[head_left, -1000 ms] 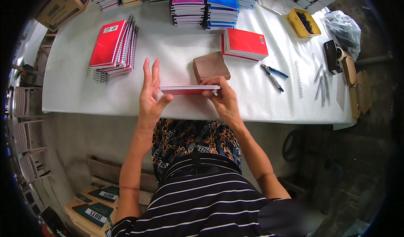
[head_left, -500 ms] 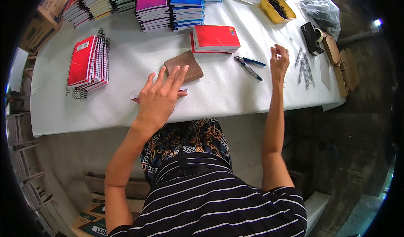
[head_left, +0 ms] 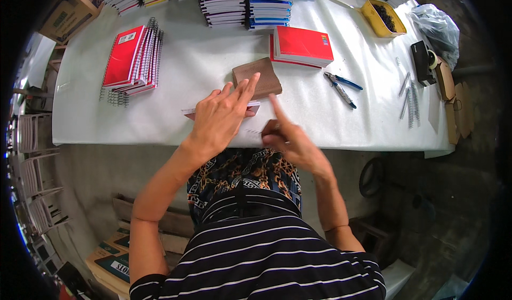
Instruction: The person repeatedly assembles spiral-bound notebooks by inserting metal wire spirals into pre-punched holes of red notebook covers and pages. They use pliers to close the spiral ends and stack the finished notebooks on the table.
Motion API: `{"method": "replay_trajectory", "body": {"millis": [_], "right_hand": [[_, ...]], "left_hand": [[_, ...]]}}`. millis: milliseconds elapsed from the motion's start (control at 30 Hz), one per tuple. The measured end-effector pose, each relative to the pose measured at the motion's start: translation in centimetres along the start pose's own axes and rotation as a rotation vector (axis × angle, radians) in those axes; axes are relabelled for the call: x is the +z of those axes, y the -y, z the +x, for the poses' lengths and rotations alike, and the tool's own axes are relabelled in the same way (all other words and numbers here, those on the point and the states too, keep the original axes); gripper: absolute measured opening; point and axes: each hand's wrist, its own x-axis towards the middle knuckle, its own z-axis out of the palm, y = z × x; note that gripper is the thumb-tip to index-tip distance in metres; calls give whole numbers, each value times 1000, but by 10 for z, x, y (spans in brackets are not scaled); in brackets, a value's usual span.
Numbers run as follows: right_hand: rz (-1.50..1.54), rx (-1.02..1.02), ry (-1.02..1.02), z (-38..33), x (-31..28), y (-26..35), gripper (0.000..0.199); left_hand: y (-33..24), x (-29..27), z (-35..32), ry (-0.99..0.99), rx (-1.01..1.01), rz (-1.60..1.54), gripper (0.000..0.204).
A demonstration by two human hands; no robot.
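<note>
**Spiral wire in my right hand, notebook pinned just to its left**

From my seat I see my left hand (head_left: 221, 120) lying flat, fingers spread and extended, pressing down on a thin unbound notebook (head_left: 250, 108) with a pale red cover near the front edge of the white table (head_left: 202, 71). Only the ends of that notebook show past my palm; its long axis runs left to right, parallel to the table edge.

My right hand (head_left: 285, 137) sits just to the right of it, curled with the index finger pointing up toward the far side. It pinches what looks like a short metal spiral wire (head_left: 255, 132), which sticks out leftward toward the notebook's near edge. The wire is blurred, so I cannot say whether it touches the pages.

The relation that matters: the wire lies roughly parallel to the notebook's long near edge and just beside it, with the right hand the nearer one to that edge and the left hand on top as a clamp.

Just beyond the notebook rests a brown wooden block (head_left: 258, 76), touching my left fingertips. Blue-handled pliers (head_left: 341, 87) lie well to the right, a red notebook stack (head_left: 303, 45) behind them, and bound spiral notebooks (head_left: 130, 60) off to the left.
</note>
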Motion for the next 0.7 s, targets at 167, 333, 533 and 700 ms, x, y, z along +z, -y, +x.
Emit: {"method": "replay_trajectory", "body": {"millis": [167, 333, 533, 700], "right_hand": [[-93, -70, 24, 9, -2, -10, 74], [-277, -198, -331, 31, -33, 9, 30], [-211, -248, -304, 46, -31, 0, 28], [-197, -266, -349, 51, -29, -5, 29]], "left_hand": [[5, -10, 2, 124, 30, -82, 71], [5, -12, 6, 264, -26, -76, 74], [8, -14, 7, 290, -26, -59, 77], [11, -6, 5, 226, -9, -30, 77]]}}
